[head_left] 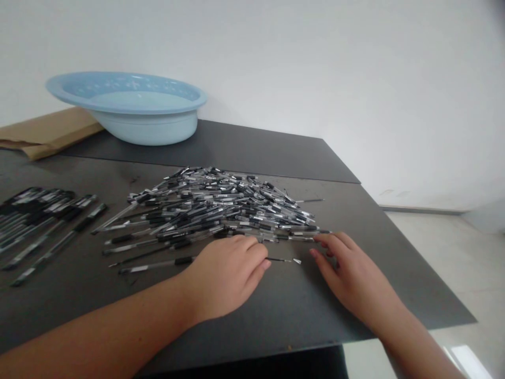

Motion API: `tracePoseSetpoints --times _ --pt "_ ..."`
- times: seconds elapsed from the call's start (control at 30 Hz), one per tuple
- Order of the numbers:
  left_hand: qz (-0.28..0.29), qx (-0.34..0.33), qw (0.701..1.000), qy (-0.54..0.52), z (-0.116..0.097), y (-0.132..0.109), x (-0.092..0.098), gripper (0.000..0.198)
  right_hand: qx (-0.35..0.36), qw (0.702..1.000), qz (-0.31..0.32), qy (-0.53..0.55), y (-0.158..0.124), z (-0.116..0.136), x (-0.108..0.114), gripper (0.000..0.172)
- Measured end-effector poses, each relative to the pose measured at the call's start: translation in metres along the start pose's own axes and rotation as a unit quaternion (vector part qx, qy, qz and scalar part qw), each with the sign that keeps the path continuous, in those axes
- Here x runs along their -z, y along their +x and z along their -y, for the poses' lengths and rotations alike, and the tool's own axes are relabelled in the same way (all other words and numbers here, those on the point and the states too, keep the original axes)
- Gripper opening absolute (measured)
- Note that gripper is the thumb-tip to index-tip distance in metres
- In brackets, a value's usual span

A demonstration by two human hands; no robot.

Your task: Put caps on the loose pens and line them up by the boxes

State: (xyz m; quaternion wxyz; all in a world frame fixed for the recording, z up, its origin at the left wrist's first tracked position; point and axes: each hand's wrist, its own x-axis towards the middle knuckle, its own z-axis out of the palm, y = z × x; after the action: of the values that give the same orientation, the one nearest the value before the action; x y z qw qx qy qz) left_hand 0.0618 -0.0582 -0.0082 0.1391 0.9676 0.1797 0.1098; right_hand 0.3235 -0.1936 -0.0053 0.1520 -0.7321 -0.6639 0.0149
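Note:
A big heap of black and clear pens (221,208) lies in the middle of the dark table (276,152). My left hand (226,273) rests palm down at the heap's near edge, fingers together over a thin pen refill (284,260) that sticks out to the right. My right hand (349,271) lies flat beside it, fingers stretched toward the heap's right corner, fingertips near the refill's tip. Neither hand grips anything that I can see.
A row of assembled pens (35,221) lies at the left of the table. A light blue plastic basin (130,108) stands at the back left, beside a brown cardboard piece (43,131). White wall behind; the table's right edge drops to a pale floor (445,263).

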Motion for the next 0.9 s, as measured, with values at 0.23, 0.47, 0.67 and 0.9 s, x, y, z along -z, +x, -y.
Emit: tracePoseSetpoints --times 0.23,0.47,0.67,0.9 --pt "-0.008 0.0 1.0 -0.024 -0.003 -0.004 0.003 0.041 0.032 0.998 0.039 -0.026 0.038 -0.025 0.014 0.028" --pt "-0.018 0.003 0.999 -0.041 0.0 -0.005 0.002 0.039 0.119 0.981 0.154 -0.01 0.086 -0.034 0.019 0.02" --pt "-0.043 0.041 0.995 -0.074 0.007 -0.004 -0.004 0.025 0.164 0.971 0.156 -0.076 0.099 -0.032 0.011 0.017" --pt "-0.061 0.087 0.991 -0.077 0.012 -0.001 0.001 0.03 0.178 0.967 0.124 -0.134 0.094 -0.032 0.007 0.019"
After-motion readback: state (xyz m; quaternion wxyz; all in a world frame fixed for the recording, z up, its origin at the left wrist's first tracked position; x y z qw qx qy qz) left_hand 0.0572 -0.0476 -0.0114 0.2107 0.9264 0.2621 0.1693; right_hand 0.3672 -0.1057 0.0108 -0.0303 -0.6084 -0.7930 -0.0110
